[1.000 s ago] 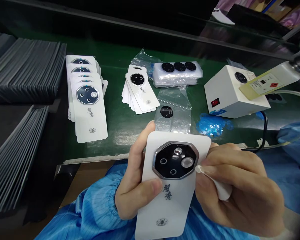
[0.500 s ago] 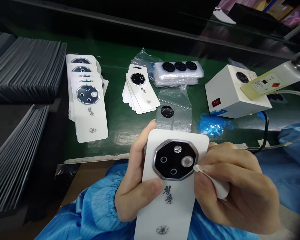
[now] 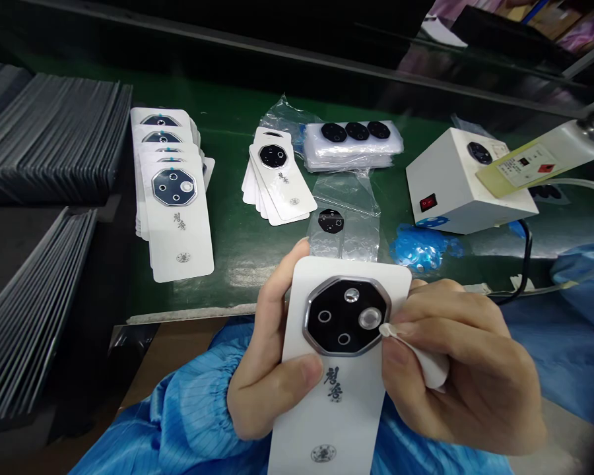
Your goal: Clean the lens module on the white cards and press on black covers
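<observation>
My left hand (image 3: pixel 277 369) grips a white phone back panel (image 3: pixel 349 402) by its left edge, thumb on the front face. The panel carries a black octagonal camera plate (image 3: pixel 336 340) with a silver rim, several round lens spots, dark lettering and a round emblem lower down. Between the thumb and fingers of my right hand (image 3: pixel 465 369) is pinched a white cloth (image 3: pixel 433 366), rolled to a small tip. That tip touches the right side of the camera rim, beside the largest lens ring. The panel's bottom end runs out of view.
Similar white panels lie in a left stack (image 3: pixel 191 231) and a middle fan (image 3: pixel 297 188). Behind are bagged black camera plates (image 3: pixel 354 155). A white box (image 3: pixel 455 191) with a red switch, a liquid bottle (image 3: pixel 539 158) and blue film pieces (image 3: pixel 420 247) sit right. Dark racks (image 3: pixel 54 132) stand left.
My right hand has shifted slightly left, with the cloth tip following along the camera rim. The held panel has barely moved.
</observation>
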Motion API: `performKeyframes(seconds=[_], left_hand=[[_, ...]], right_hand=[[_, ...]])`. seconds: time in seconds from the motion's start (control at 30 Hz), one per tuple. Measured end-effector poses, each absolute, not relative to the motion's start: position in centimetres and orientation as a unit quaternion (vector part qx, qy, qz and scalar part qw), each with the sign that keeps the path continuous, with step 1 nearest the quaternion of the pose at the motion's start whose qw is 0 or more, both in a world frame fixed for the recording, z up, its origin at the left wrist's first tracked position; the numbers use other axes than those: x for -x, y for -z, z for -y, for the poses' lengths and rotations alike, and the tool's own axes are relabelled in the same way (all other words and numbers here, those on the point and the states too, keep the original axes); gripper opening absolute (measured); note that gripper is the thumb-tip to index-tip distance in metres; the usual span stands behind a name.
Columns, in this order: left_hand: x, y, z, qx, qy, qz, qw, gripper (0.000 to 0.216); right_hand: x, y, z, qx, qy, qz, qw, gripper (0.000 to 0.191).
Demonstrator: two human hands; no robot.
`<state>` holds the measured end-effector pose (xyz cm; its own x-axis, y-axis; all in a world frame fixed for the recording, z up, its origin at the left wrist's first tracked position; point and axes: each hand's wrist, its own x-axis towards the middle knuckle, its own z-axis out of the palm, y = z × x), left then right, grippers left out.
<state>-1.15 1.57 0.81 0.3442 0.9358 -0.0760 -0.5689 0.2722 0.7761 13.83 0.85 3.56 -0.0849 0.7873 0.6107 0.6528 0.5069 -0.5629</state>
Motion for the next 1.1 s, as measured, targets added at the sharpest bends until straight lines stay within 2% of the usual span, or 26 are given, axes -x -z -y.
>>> performKeyframes(seconds=[0.2,0.37,0.43,0.53,0.6,0.73,0.83,0.97,1.1], left_hand=[[1.0,-1.1,-1.5,-0.305,-0.495,-0.332,0.743,0.058],[2.6,0.4,-3.3,-0.284,-0.515,-0.377,0.716,0.065],[3.4,0.7,-4.1,-0.283,-0.538,-0.401,0.686,0.069],[4.0,0.8,-4.9,-0.283,-0.559,-0.433,0.648,0.077],[4.2,0.8,-5.0,-0.28,-0.56,-0.437,0.646,0.079],[3.7,0.8,-4.4,-0.278,-0.554,-0.406,0.672,0.072],[2.8,0.5,-3.4,-0.256,-0.54,-0.355,0.719,0.077],[1.2,-0.2,-2.2,-0.246,-0.544,-0.217,0.772,0.067],[0.2,-0.6,-1.6,-0.258,-0.533,-0.14,0.794,0.061]], right_hand=[[-13.9,-3.1,-1.3,0.477,-0.069,0.728,0.488,0.021],[-15.1,-0.8,-2.3,0.495,-0.072,0.69,0.524,0.024],[-15.6,0.6,-3.0,0.539,-0.082,0.692,0.474,0.017],[-16.1,2.1,-4.2,0.577,-0.126,0.734,0.335,0.003],[-16.6,2.6,-5.3,0.573,-0.149,0.756,0.28,0.005],[-18.4,3.4,-9.0,0.603,-0.155,0.743,0.246,0.011],[-19.8,4.7,-12.1,0.642,-0.161,0.714,0.23,0.01],[-20.4,6.1,-13.8,0.656,-0.175,0.704,0.209,0.031],[-20.3,6.4,-13.4,0.656,-0.194,0.702,0.198,0.035]])
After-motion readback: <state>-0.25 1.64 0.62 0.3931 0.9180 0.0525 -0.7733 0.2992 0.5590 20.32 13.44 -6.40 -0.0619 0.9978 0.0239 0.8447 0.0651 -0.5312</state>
